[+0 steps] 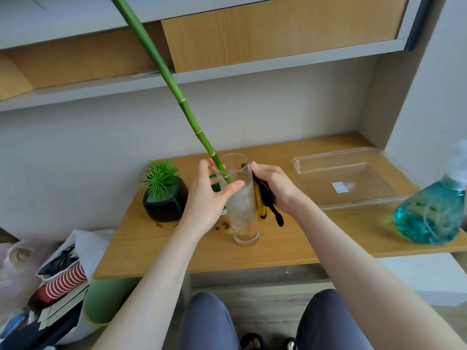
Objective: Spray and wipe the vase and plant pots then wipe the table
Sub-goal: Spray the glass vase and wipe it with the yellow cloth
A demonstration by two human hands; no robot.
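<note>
Wiping step: my left hand (209,195) grips the vase (241,203); my right hand (274,188) presses the cloth (265,200) against it. Next, I rotate the vase.

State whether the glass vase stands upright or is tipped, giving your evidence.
Upright: the glass vase has its base flat on the table, rim uppermost, left hand gripping it.

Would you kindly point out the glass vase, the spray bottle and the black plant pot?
glass vase (244,218): head view, lower glass wall.
spray bottle (429,213): head view, blue body.
black plant pot (165,208): head view, front face.
</note>
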